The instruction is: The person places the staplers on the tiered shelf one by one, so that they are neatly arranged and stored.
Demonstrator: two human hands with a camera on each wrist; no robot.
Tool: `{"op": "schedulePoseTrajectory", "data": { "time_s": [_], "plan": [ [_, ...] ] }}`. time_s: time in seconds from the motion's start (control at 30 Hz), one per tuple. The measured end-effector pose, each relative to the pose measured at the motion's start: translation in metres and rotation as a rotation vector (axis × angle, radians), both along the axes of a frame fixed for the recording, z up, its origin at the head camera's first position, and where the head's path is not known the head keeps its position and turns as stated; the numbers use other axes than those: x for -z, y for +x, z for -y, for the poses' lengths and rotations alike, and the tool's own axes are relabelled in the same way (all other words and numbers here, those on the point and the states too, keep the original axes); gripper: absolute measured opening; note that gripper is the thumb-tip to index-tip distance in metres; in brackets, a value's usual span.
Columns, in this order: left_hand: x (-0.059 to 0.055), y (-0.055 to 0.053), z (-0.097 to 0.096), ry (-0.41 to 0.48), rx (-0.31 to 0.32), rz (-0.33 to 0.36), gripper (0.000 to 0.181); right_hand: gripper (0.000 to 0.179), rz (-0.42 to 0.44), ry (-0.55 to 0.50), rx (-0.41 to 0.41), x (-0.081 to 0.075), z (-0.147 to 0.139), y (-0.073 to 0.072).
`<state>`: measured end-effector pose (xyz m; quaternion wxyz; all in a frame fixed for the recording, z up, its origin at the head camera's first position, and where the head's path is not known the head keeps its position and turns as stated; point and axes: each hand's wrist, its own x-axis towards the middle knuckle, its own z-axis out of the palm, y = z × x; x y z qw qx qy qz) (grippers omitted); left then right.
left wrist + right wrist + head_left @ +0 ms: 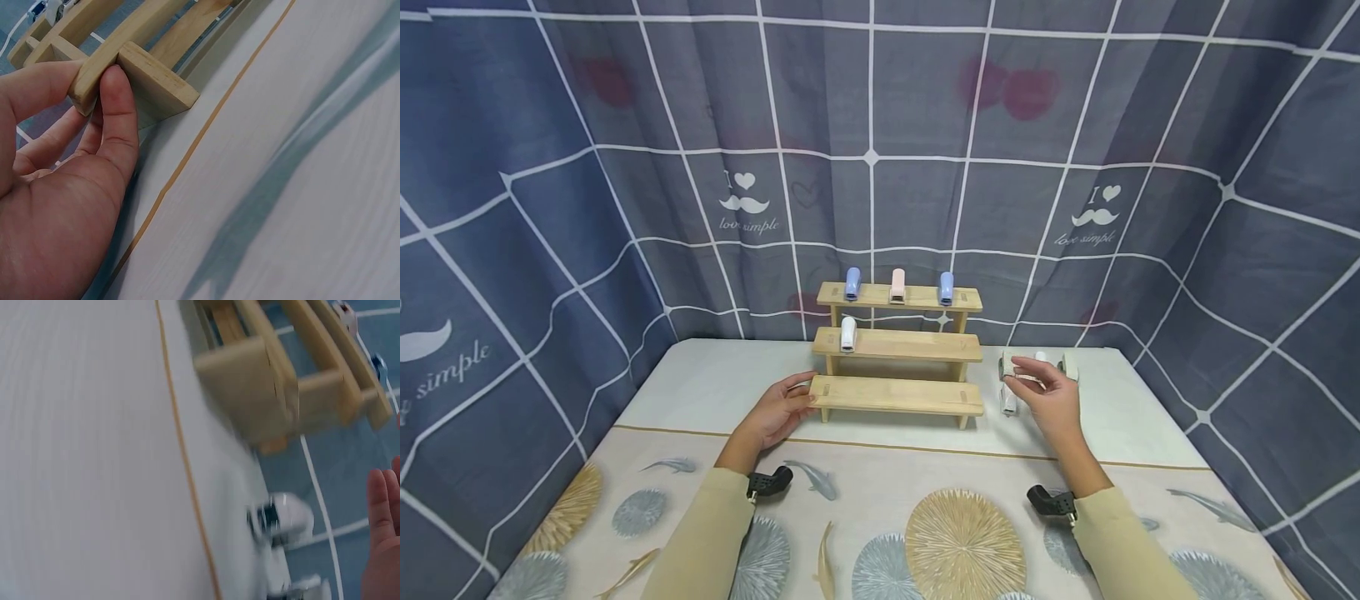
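My left hand (781, 410) pinches the left end of the lowest board of a three-step wooden display rack (895, 396). In the left wrist view its thumb (119, 103) lies under the board and the fingers grip the other side. To the right of the rack, my right hand (1051, 402) hovers over several small white stapler-like objects (1008, 402), its fingers loosely bent and holding nothing. Straight fingers (381, 506) show at the edge of the right wrist view, apart from a white stapler-like object (292, 515).
On the top step stand a blue stapler-like object (852, 283), a pink one (897, 285) and another blue one (947, 287). A white one (847, 333) stands at the left of the middle step. A grid-patterned curtain (917, 200) hangs close behind the rack.
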<state>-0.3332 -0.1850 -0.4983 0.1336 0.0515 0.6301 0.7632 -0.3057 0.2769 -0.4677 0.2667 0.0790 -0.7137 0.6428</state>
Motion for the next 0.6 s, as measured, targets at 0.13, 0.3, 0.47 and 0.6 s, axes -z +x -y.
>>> {"op": "schedulePoseTrajectory", "data": {
  "time_s": [0.13,0.3,0.47,0.6],
  "plan": [
    [0.0,0.0,0.0,0.0,-0.003,0.003,0.065,0.038,0.03,0.042,0.048,0.004,-0.019,0.004],
    [-0.001,0.001,0.0,0.005,0.003,-0.002,0.065,0.043,0.107,0.147,0.106,0.01,-0.04,0.008],
    [-0.002,0.002,0.0,-0.005,-0.003,0.001,0.065,0.045,0.179,0.252,0.128,0.016,-0.057,0.011],
    [-0.002,0.002,0.0,-0.009,-0.008,0.007,0.064,0.049,0.226,0.311,0.11,0.019,-0.067,0.011]
  ]
}}
